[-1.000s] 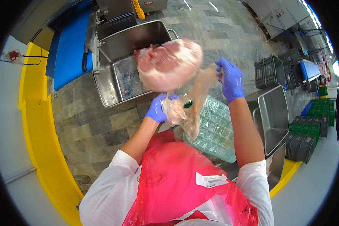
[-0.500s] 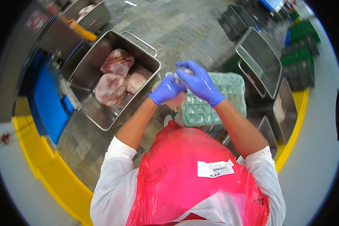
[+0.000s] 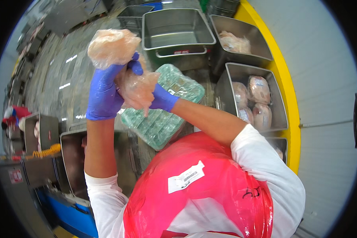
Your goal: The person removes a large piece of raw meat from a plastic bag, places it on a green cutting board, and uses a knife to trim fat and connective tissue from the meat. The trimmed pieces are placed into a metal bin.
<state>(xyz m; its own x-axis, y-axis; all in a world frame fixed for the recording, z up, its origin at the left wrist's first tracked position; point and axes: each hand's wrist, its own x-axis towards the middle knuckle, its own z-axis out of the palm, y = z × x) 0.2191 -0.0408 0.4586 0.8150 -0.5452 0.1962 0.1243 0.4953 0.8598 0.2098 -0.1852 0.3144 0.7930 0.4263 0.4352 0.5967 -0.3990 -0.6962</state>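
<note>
Head view, as it reaches my distant monitor: a worker in a glossy red plastic apron gathers a crumpled, pinkish, translucent plastic film between ten and eleven o'clock, above a green, grid-patterned plastic crate sheathed in clear wrap. The left hand, in a purple glove, has its fingers clamped on the film, whose upper bulge swells out past them. The right hand, gloved to match, reaches in from four o'clock and is partly hidden by the film's hanging lower end; I cannot tell whether its fingers are clamped or apart. I can make out no meat inside the film, so I judge it already off whatever it covered, but it is not yet laid down. Between two and three o'clock, a rectangular grey steel bin holds four rounded pink pieces of meat in clear wrapping that looks intact to me; by my reading, nothing has been undone there. At one o'clock, a second steel bin holds a pale, wrinkled heap, film or meat, I cannot say. A third steel bin stands at twelve, just beyond the crate. Toward nine, a fourth steel bin sits partly behind the left forearm, its contents too hidden for me to count.
</note>
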